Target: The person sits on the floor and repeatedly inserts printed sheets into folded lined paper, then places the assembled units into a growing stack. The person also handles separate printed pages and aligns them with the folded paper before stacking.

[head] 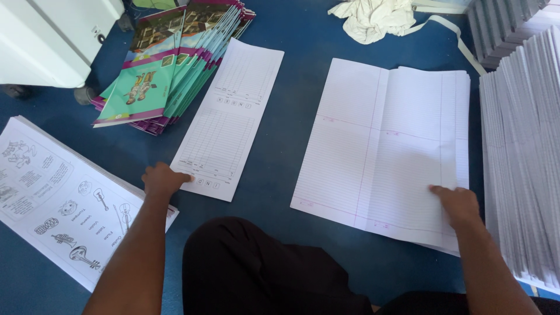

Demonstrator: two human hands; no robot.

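Now we are kneeling on the blue floor (291, 134), our left hand (162, 179) pressing its closed fingertips on the near corner of the index sheet (230, 116), pinning it flat. Our right hand (458, 204) is resting, fingers together, on the near right corner of the ruled stack (379, 146), steadying it. Covers (169, 64) are lying fanned at the far left, within reach.
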